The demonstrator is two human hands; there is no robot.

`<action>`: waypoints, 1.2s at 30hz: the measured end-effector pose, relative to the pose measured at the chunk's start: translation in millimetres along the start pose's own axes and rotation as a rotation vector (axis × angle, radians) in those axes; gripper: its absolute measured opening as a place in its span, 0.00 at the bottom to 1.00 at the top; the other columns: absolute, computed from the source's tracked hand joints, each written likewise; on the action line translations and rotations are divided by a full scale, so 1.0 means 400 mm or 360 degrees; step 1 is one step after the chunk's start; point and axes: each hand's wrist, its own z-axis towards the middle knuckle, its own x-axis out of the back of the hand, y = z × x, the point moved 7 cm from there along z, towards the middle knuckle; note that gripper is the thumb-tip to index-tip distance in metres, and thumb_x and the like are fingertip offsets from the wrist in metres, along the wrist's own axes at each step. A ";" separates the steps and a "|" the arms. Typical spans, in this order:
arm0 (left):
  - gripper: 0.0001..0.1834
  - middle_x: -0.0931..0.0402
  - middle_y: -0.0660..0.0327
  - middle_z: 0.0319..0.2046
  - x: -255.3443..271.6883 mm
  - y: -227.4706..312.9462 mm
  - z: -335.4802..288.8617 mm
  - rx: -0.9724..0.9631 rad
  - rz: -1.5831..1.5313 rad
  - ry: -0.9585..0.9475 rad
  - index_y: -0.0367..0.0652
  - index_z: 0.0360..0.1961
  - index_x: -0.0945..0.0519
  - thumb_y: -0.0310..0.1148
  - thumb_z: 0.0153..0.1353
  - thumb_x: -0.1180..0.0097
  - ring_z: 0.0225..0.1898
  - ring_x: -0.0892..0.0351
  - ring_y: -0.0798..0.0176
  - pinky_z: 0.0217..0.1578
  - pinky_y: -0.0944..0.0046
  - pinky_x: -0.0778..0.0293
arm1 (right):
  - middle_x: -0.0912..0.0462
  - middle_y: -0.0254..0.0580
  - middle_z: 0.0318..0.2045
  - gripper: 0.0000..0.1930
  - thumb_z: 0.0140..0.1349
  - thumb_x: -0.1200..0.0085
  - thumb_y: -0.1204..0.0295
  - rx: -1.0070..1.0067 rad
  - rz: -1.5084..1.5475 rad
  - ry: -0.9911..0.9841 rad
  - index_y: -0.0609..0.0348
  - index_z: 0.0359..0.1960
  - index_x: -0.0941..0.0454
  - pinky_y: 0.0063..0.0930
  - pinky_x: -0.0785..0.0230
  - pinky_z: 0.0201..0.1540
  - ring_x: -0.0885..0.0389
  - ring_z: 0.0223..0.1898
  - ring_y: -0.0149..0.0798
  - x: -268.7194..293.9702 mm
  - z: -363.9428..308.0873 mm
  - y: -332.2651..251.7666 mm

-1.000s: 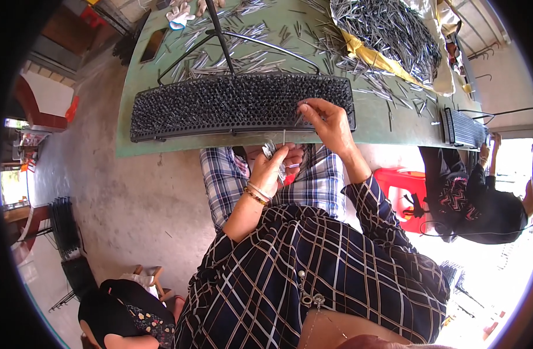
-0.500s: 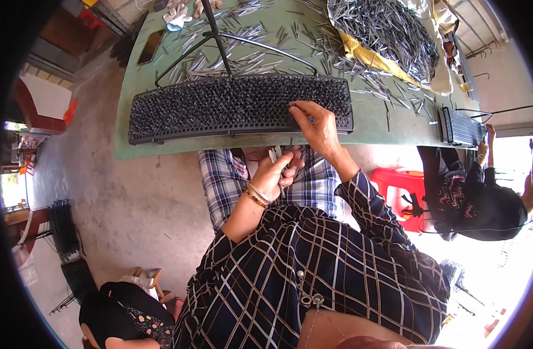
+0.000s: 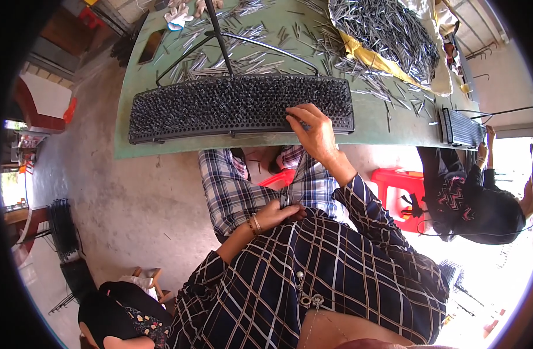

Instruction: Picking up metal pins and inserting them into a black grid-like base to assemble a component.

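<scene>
Crowded rods are leaving little room for a clumsy touch

On the green, flat tabletop (image 3: 140,78), a long black perforated panel (image 3: 208,129) is lying along the near side, its holes bristling with short, dark upright rods (image 3: 208,102). A bare row of holes is running along its near rim. Because the panel is sitting close to the tabletop's near edge, a hard push or a snagged sleeve could be shifting it, or knocking rods loose. Farther right, a pale, yellow-edged sack (image 3: 371,56) is spilling grey metal rods; a bump there could be scattering more.

The left hand (image 3: 278,214) is resting low at the lap, palm turned inward, fingers curling around thin silvery-grey metal rods (image 3: 286,196); a slackening grip could be dropping them to the floor. To its right, the right hand (image 3: 316,131) is reaching over the panel's near rim, wrist bending, thumb and forefinger tips drawing close at the bare holes. Whether they are pinching a rod, I cannot tell; knuckles brushing neighbouring rods could be bending the row out of line.
</scene>
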 end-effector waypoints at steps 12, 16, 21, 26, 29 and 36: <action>0.13 0.25 0.61 0.33 0.029 0.179 0.042 -0.0172 -0.0796 0.0191 0.40 0.45 0.27 0.38 0.66 0.53 0.29 0.32 0.74 0.24 0.75 0.36 | 0.20 0.45 0.29 0.09 0.58 0.43 0.70 -0.0452 0.0466 -0.0538 0.64 0.35 0.20 0.27 0.30 0.29 0.21 0.27 0.37 0.022 -0.066 0.008; 0.15 0.25 0.59 0.33 0.018 0.235 0.070 -0.0256 -0.0690 0.0173 0.39 0.45 0.28 0.39 0.66 0.53 0.28 0.32 0.75 0.23 0.75 0.37 | 0.19 0.35 0.24 0.10 0.59 0.43 0.69 -0.0928 0.1042 -0.0735 0.65 0.34 0.20 0.20 0.33 0.27 0.26 0.24 0.24 -0.009 -0.140 0.057; 0.16 0.23 0.59 0.34 0.015 0.232 0.095 -0.0150 -0.0711 0.0243 0.39 0.48 0.27 0.38 0.66 0.54 0.26 0.32 0.76 0.21 0.77 0.37 | 0.19 0.36 0.27 0.11 0.60 0.44 0.71 -0.0929 0.1057 -0.0278 0.67 0.39 0.21 0.17 0.32 0.30 0.25 0.27 0.24 0.051 -0.109 0.098; 0.15 0.23 0.60 0.33 0.017 0.189 0.113 -0.0142 -0.0701 0.0233 0.38 0.48 0.27 0.36 0.65 0.54 0.26 0.33 0.76 0.21 0.77 0.36 | 0.18 0.37 0.30 0.11 0.59 0.44 0.73 -0.0527 0.0613 0.0122 0.66 0.42 0.22 0.19 0.30 0.36 0.24 0.30 0.25 0.093 -0.020 0.070; 0.13 0.23 0.61 0.33 0.006 0.141 0.103 -0.0010 -0.0632 0.0251 0.39 0.46 0.27 0.32 0.63 0.54 0.26 0.32 0.76 0.22 0.76 0.35 | 0.18 0.40 0.31 0.09 0.56 0.42 0.75 -0.0261 0.0321 0.0132 0.61 0.39 0.20 0.23 0.30 0.37 0.21 0.34 0.30 0.077 0.008 0.045; 0.10 0.24 0.59 0.37 0.021 -0.007 0.026 0.0112 -0.0316 0.0113 0.36 0.43 0.27 0.28 0.63 0.56 0.35 0.23 0.67 0.39 0.69 0.25 | 0.18 0.45 0.33 0.09 0.53 0.42 0.76 0.0162 -0.0098 0.0170 0.60 0.37 0.20 0.30 0.29 0.39 0.20 0.35 0.43 0.056 0.008 0.025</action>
